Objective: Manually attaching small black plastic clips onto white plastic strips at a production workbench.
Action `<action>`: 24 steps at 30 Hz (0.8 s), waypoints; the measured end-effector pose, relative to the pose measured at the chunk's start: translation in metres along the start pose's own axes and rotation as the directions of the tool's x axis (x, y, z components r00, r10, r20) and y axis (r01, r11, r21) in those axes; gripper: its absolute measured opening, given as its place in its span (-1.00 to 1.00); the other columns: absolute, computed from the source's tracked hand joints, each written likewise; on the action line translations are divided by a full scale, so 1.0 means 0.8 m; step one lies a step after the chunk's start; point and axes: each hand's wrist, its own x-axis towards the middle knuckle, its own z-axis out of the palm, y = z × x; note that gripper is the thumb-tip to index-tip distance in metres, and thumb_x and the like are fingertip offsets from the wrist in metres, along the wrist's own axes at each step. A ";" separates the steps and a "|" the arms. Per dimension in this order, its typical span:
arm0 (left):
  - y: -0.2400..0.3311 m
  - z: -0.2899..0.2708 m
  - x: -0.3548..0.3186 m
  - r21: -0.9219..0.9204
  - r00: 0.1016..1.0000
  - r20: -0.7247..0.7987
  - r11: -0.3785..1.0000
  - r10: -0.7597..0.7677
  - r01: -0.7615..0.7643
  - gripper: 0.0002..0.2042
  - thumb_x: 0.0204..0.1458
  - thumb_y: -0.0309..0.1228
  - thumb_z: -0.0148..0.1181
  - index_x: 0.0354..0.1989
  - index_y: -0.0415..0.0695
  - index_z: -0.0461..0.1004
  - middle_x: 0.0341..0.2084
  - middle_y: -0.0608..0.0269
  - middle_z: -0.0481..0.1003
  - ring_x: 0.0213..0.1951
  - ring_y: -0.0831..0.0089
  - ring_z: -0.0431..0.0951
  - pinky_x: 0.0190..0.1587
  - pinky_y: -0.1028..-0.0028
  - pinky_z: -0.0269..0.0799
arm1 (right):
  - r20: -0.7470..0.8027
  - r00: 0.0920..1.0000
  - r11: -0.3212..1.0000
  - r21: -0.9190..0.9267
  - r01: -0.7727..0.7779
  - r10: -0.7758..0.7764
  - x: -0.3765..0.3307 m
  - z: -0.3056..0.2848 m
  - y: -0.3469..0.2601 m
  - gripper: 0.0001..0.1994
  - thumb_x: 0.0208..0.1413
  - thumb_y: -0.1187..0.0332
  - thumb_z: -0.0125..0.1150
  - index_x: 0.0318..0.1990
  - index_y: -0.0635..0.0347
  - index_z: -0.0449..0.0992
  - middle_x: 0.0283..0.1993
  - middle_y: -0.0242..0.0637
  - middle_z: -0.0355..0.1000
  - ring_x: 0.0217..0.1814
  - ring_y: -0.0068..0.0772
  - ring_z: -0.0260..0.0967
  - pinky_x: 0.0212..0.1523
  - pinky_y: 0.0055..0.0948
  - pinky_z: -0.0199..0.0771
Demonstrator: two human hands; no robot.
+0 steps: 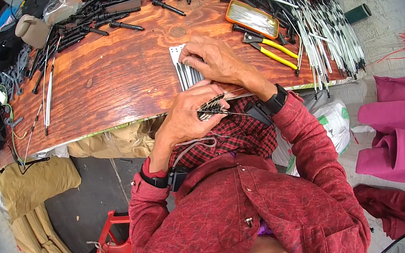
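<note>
My left hand (191, 113) is at the table's front edge, closed round a bundle of thin black-and-white rods (213, 108); some slim ends stick out past the fingers. Just beyond it lies a narrow silvery slotted plate (176, 53) with small holes at its far end and dark strips along its length. Over the right side of that plate rests my right hand (216, 61), fingers bent and tips pressed down at the slots. Whatever those fingertips pinch is too small or hidden to make out.
Black ribbed tubular parts (168, 8) are heaped along the back of the wooden table (116, 82). At right lie an orange-rimmed tray (252, 19) of thin white pieces, yellow-handled pliers (275, 51) and a pile of white rods (326, 38). A red stool (114, 236) stands at lower left.
</note>
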 end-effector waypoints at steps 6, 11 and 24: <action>0.005 0.004 -0.003 0.005 0.996 -0.034 0.997 -0.083 0.083 -0.76 -0.17 -0.52 0.45 -0.24 -0.13 0.71 -0.17 0.20 0.68 -0.02 0.20 0.66 0.30 0.14 0.44 | -0.045 0.999 1.000 -0.015 -0.013 0.013 -0.004 0.003 -0.008 -0.90 0.26 0.36 0.22 -0.16 0.13 0.60 -0.21 -0.22 0.46 -0.09 -0.10 0.46 -0.07 -0.19 0.46; 0.002 0.012 -0.006 0.009 0.997 -0.050 0.998 -0.064 0.065 -0.75 -0.17 -0.52 0.49 -0.24 -0.11 0.72 -0.20 0.18 0.68 -0.05 0.21 0.67 0.28 0.16 0.46 | -0.032 0.999 1.000 -0.017 0.013 -0.013 -0.006 0.005 -0.008 -0.87 0.21 0.39 0.26 -0.12 0.04 0.66 -0.22 -0.26 0.46 -0.08 -0.13 0.45 -0.07 -0.19 0.45; 0.004 0.019 -0.008 0.008 0.995 -0.101 1.000 0.017 -0.016 -0.80 -0.09 -0.47 0.50 -0.25 -0.11 0.69 -0.26 0.19 0.68 -0.09 0.23 0.69 0.31 0.09 0.44 | -0.027 1.000 1.000 -0.021 -0.009 0.008 -0.007 0.005 -0.008 -0.86 0.24 0.30 0.19 -0.18 -0.10 0.69 -0.26 -0.30 0.41 -0.11 -0.16 0.42 -0.11 -0.18 0.44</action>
